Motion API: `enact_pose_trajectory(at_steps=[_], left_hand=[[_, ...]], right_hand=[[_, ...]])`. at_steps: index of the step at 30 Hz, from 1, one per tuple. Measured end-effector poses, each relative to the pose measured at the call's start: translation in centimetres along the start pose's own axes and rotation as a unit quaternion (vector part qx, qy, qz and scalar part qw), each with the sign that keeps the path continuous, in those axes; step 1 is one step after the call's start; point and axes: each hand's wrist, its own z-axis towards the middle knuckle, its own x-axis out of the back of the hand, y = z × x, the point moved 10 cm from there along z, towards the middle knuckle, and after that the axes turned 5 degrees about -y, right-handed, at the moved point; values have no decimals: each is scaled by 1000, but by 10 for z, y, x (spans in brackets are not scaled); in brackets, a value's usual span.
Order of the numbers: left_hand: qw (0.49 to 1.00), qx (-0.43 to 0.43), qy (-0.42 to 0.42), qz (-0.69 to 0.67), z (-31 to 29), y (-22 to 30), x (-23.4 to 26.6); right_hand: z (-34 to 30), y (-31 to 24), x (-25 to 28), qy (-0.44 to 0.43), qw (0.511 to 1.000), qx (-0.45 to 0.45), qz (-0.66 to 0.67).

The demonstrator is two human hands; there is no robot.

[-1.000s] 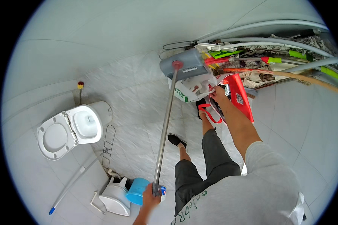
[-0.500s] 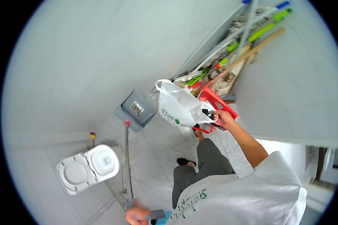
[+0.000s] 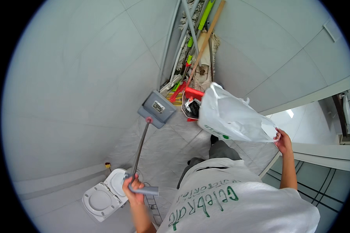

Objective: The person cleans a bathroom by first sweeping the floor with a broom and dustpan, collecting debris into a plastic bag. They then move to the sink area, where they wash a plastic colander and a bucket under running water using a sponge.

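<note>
My left hand [image 3: 133,191] grips the top of the long handle [image 3: 141,146] of a grey dustpan [image 3: 165,113]. The pan hangs out ahead, close to the corner, with a small label on its face. At the right, my right hand [image 3: 284,142] pinches the rim of a white plastic bag [image 3: 231,116] with green print. The bag bulges out toward the left, its mouth spread, and I cannot see what is in it. Beside its left end stands a small bin with a red lid [image 3: 193,92], holding dark rubbish [image 3: 194,106]; the bag hides part of it.
Mops and poles, one a wooden stick [image 3: 206,43], lean in the far corner. A white toilet [image 3: 101,200] with its seat raised stands at lower left, a brush [image 3: 108,165] beside it. A wire rack [image 3: 153,209] is near my left arm. A doorway [image 3: 305,120] opens at right.
My right hand has drawn the bag rightward, off the bin, which now shows its contents. My left hand has come up from the lower edge with the dustpan handle. The view has turned.
</note>
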Motion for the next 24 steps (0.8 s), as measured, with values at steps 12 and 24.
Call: enact_pose_trajectory(at_steps=[12, 24], left_hand=[[990, 23, 106, -87, 276, -42, -45], [970, 14, 163, -177, 471, -13, -44]], right_hand=[[7, 48, 176, 166, 982, -32, 80], [-50, 107, 202, 316, 939, 5, 136]])
